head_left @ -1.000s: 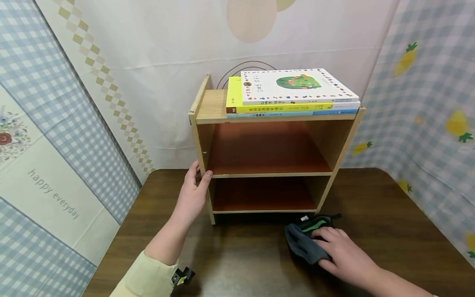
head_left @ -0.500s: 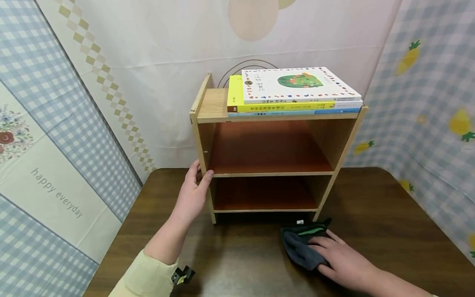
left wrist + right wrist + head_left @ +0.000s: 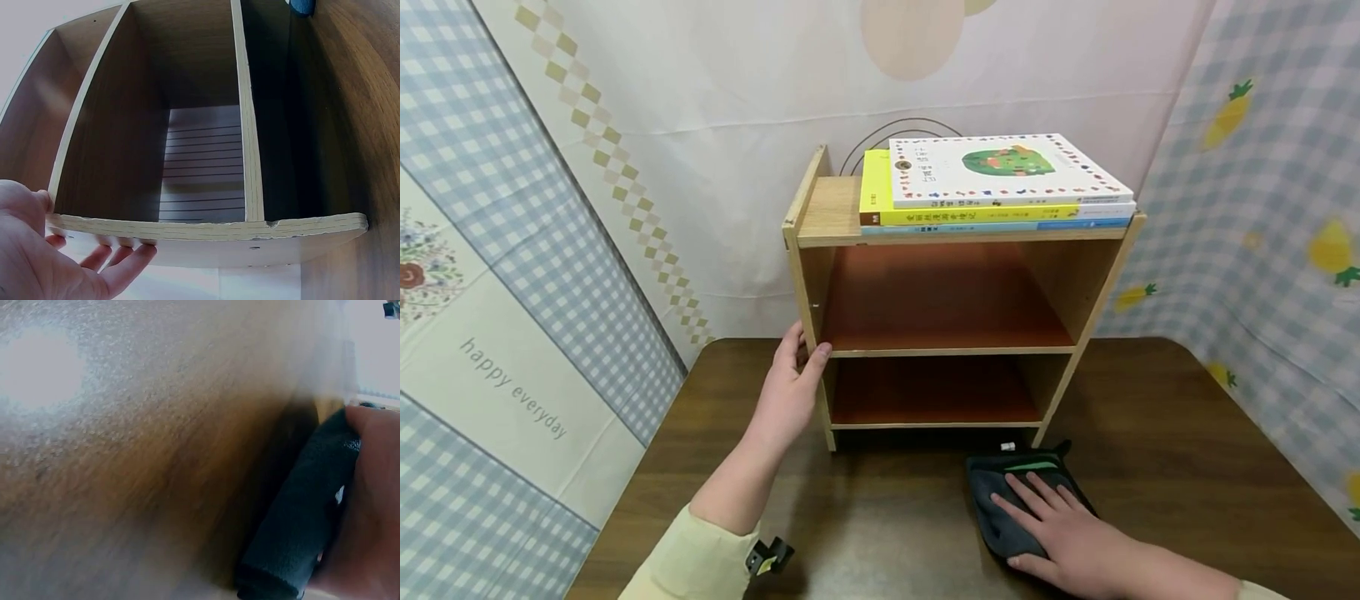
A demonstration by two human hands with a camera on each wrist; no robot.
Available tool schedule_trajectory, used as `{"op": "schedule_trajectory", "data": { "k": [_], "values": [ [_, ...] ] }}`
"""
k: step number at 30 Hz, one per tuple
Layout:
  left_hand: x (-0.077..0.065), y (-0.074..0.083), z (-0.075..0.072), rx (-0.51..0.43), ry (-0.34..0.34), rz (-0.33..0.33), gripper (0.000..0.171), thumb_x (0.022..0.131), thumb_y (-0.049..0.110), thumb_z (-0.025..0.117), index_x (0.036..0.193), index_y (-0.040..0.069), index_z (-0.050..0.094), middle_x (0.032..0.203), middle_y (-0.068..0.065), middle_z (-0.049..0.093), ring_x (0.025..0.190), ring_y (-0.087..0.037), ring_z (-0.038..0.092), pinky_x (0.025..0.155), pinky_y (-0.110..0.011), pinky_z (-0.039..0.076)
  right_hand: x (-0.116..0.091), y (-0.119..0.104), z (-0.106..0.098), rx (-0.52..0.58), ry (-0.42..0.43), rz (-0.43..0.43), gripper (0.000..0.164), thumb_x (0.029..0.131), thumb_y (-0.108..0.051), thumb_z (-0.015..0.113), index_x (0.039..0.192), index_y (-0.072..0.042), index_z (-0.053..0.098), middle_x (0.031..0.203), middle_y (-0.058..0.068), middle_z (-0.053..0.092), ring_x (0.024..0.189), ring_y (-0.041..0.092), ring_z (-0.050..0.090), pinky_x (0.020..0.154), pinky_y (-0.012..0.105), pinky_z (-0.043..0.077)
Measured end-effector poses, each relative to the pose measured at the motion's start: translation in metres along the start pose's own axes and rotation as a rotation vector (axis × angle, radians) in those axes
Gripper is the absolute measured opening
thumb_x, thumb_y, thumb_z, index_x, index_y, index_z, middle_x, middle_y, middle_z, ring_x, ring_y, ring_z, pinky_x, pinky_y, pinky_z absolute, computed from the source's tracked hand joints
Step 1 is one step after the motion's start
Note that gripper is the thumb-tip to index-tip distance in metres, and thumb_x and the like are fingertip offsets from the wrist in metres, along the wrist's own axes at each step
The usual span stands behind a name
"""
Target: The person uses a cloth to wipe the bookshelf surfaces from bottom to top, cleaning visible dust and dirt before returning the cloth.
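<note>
A small wooden bookshelf (image 3: 951, 351) with two open compartments stands upright on the table. My left hand (image 3: 782, 400) grips its left side panel, thumb on the front edge and fingers on the outer face, as the left wrist view also shows the hand (image 3: 69, 256) at the panel (image 3: 206, 230). In front of the shelf's right foot lies a dark grey cloth item (image 3: 988, 477) with a green stripe and a white tag. Over it my right hand (image 3: 1067, 537) rests with fingers spread. The right wrist view shows its thick, folded edge (image 3: 300, 519) on the table.
Several books (image 3: 1000, 196), a white one uppermost, lie stacked on the shelf's top. The brown table (image 3: 1157, 450) reaches out on both sides of the shelf. Patterned fabric hangs (image 3: 715, 100) form the back and sides.
My right hand has gone from curled fingers on the cloth to spread fingers flat over it. The cloth has moved slightly left and lies flatter. My left hand has stayed on the shelf.
</note>
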State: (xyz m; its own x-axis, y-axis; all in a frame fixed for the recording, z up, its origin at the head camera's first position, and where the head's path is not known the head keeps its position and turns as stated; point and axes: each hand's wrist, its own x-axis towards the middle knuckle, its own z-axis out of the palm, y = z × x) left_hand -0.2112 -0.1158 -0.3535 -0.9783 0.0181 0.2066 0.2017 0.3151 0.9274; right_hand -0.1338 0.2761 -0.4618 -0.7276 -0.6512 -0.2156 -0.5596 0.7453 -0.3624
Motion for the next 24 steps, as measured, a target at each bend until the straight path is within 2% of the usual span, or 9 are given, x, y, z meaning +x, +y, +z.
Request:
{"op": "schedule_trajectory", "data": {
  "k": [5,8,15,24],
  "values": [
    [-0.001,0.002,0.000,0.011,-0.012,-0.010,0.070,0.099,0.056,0.047,0.157,0.027,0.021,0.152,-0.003,0.032,0.133,-0.024,0.041,0.105,-0.051,0.038,0.004,-0.002,0.000,0.083,-0.041,0.062,0.065,0.100,-0.060,0.040,0.157,-0.032,0.028,0.164,0.013,0.012,0.146,0.048,0.009,0.102,0.077,0.012],
    [0.000,0.003,0.000,0.005,-0.020,-0.009,0.071,0.099,0.056,0.047,0.157,0.027,0.020,0.152,-0.003,0.031,0.134,-0.024,0.041,0.106,-0.051,0.037,0.004,-0.002,-0.004,0.118,-0.053,0.073,0.058,0.102,-0.057,0.036,0.156,-0.035,0.030,0.164,0.010,0.013,0.147,0.047,0.008,0.103,0.077,0.009],
    [-0.001,0.006,-0.002,0.002,-0.011,-0.017,0.067,0.100,0.052,0.048,0.157,0.027,0.022,0.152,-0.003,0.032,0.133,-0.023,0.041,0.106,-0.050,0.037,0.006,-0.001,-0.003,0.043,-0.006,0.057,0.061,0.100,-0.060,0.038,0.155,-0.035,0.032,0.163,0.010,0.020,0.146,0.045,0.016,0.102,0.075,0.019],
    [-0.001,0.003,-0.002,0.007,-0.017,0.003,0.065,0.101,0.050,0.048,0.156,0.025,0.023,0.151,-0.005,0.034,0.132,-0.026,0.042,0.105,-0.051,0.038,0.012,-0.009,0.005,-0.027,0.064,0.104,0.065,0.097,-0.064,0.042,0.154,-0.031,0.037,0.161,0.012,0.026,0.143,0.047,0.024,0.100,0.073,0.026]
  ]
}}
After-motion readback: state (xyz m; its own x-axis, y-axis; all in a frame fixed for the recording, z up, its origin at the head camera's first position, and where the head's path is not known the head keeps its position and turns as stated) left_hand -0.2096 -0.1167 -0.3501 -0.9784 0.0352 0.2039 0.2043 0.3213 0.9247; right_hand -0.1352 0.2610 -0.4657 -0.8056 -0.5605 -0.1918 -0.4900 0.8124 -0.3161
